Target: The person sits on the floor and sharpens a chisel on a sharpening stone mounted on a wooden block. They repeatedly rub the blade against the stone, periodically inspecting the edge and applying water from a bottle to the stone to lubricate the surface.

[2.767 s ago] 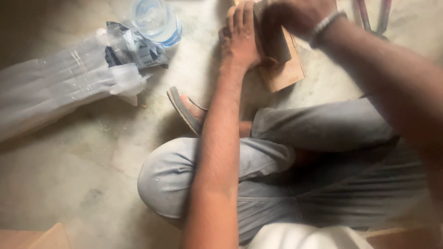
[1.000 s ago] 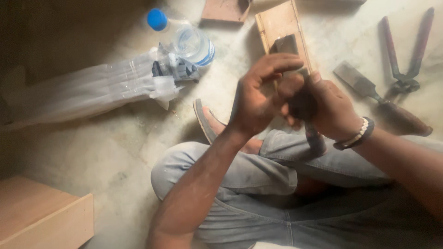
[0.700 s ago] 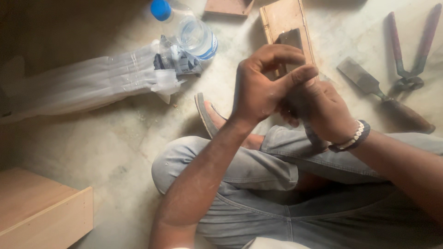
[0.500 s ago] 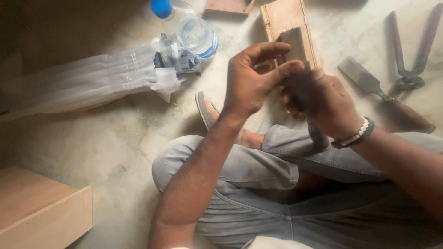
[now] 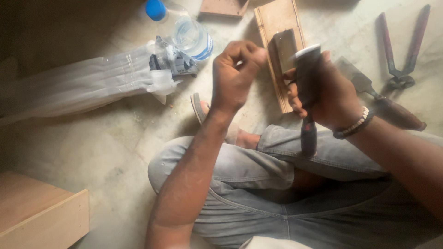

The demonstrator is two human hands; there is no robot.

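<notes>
I sit cross-legged on a concrete floor. My right hand (image 5: 332,99) grips a chisel (image 5: 308,83) with a dark handle, blade end up and handle end down over my knee. My left hand (image 5: 236,76) hovers just left of the blade, its fingers curled and pinched together with nothing visible in them; it does not touch the chisel. Behind both hands a wooden block (image 5: 272,20) lies on the floor with a grey sharpening stone (image 5: 285,44) on it.
A second chisel with a brown wooden handle (image 5: 392,108) and red-handled pincers (image 5: 399,50) lie at the right. A blue-capped water bottle (image 5: 187,32) and a clear plastic bag (image 5: 83,87) lie at the left. A wooden box (image 5: 41,212) sits at the lower left, and a sandal (image 5: 199,108) is by my foot.
My left hand has come off the chisel blade and moved left. My right hand has tilted the chisel more upright. Earliest, both hands were down at the wooden block.
</notes>
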